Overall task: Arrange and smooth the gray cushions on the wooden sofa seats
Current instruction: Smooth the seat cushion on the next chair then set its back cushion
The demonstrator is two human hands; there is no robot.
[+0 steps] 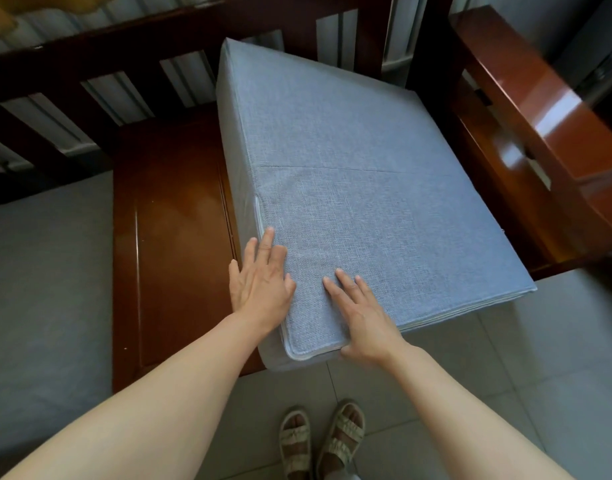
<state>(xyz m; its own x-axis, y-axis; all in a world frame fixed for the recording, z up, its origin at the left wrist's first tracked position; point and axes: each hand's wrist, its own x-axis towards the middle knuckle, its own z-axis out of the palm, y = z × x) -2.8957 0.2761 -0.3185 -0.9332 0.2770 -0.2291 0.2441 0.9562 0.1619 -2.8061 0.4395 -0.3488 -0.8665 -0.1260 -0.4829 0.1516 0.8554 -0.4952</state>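
A thick gray cushion [366, 188] lies skewed on the right seat of the dark wooden sofa [173, 237], its near corner jutting past the seat's front edge. My left hand [259, 282] lies flat with straight fingers against the cushion's left edge near that corner. My right hand [361, 317] presses flat on the cushion's top close to the front edge, thumb down along the front side. A second gray cushion [45, 289] lies on the seat at far left. Bare wood shows between the two cushions.
The slatted wooden backrest [107, 53] runs along the back. A glossy wooden armrest [539, 109] stands to the right of the cushion. Pale floor tiles [505, 341] lie in front, with my sandalled feet [321, 441] below.
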